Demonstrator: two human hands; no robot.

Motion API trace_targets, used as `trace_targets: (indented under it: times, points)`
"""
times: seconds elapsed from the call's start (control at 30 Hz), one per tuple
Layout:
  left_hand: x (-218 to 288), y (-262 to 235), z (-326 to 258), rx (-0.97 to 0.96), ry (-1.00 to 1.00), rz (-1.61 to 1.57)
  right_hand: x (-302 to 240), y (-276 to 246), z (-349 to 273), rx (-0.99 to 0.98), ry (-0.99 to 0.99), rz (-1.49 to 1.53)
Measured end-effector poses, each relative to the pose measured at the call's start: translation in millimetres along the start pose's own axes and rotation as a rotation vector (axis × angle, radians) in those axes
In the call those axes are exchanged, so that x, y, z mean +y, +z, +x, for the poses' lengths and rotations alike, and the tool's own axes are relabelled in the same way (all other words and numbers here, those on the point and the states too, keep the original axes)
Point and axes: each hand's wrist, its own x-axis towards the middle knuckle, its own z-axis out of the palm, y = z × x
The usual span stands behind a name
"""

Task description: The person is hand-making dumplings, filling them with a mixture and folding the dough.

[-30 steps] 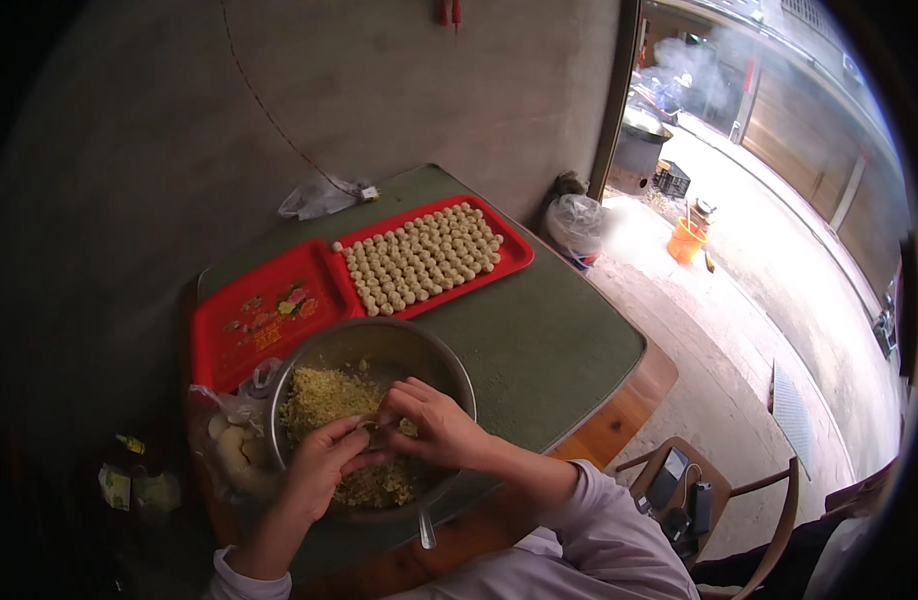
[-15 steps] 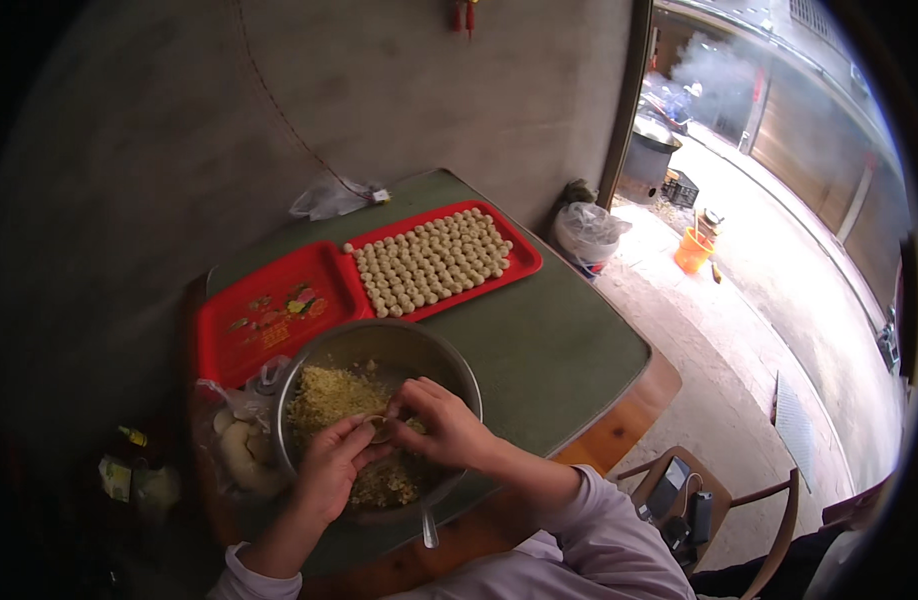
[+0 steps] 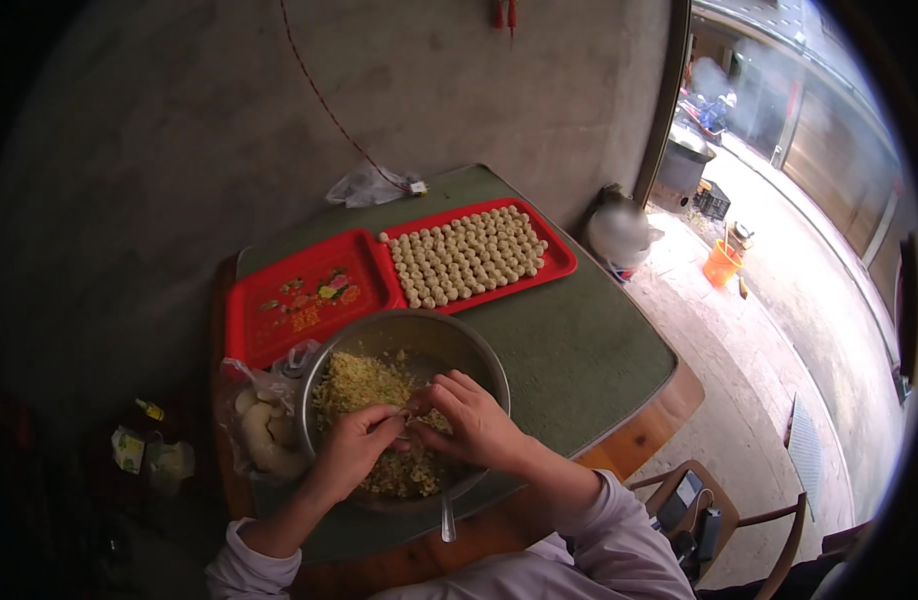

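Note:
Over a large metal bowl (image 3: 503,390), my left hand (image 3: 357,450) and my right hand (image 3: 474,422) meet fingertip to fingertip. Both are closed in a pinch around one small piece of dough (image 3: 412,424), mostly hidden by my fingers. Below them the bowl holds a crumbly yellowish filling (image 3: 364,384), heaped toward its left side. A spoon (image 3: 447,520) leans out over the bowl's near rim. Behind the bowl, a red tray (image 3: 561,262) carries several rows of small pale round dumplings (image 3: 469,255).
A second red tray (image 3: 299,300) with a flower print lies to the left. Beside the bowl sits a plastic bag of pale dough (image 3: 267,440). The green table (image 3: 589,350) stands against a wall. At the right are a wooden chair (image 3: 714,510) holding devices and an orange bucket (image 3: 722,264).
The whole view has shifted, so the scene sits farther right. My fingers have drawn closer together around the dough, which showed as a round piece before.

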Motion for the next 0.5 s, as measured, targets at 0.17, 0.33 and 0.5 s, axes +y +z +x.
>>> trace_targets:
  times: [0.17, 0.33, 0.5]
  points:
    - [12, 2, 5, -0.065, 0.022, 0.184, 4, 0, -2, 0.007, -0.024, -0.044]
    - [5, 3, 7, -0.043, -0.009, 0.000, 4, 1, -6, 0.001, -0.062, -0.089]
    - [-5, 20, -2, -0.013, -0.025, -0.431, 8, 0, -5, 0.032, 0.028, 0.004]
